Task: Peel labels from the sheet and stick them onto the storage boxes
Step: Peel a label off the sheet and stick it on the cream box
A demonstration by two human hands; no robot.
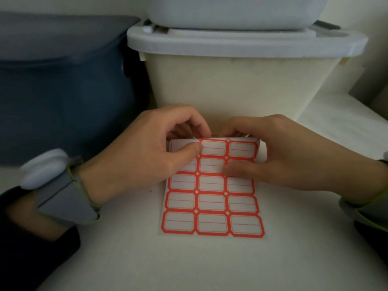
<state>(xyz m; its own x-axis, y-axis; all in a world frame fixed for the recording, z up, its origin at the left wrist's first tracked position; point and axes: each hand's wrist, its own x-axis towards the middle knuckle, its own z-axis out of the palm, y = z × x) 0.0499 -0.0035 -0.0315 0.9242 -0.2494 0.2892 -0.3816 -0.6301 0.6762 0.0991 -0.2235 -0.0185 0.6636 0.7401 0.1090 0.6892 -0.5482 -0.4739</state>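
Note:
A sheet of white labels with red borders (211,203) lies on the white surface, its far edge curled up toward me. My left hand (147,156) pinches the top-left label at that curled edge between thumb and fingers. My right hand (277,156) grips the sheet's top right, thumb on the front, fingers behind the curl. Directly behind the sheet stands a cream storage box (237,85) with a pale grey lid (241,44). To its left stands a dark blue storage box (63,97).
A second pale grey box (235,11) is stacked on the cream box's lid. A white ledge (344,120) runs at the right. Both wrists wear grey bands; the left carries a white device (45,168).

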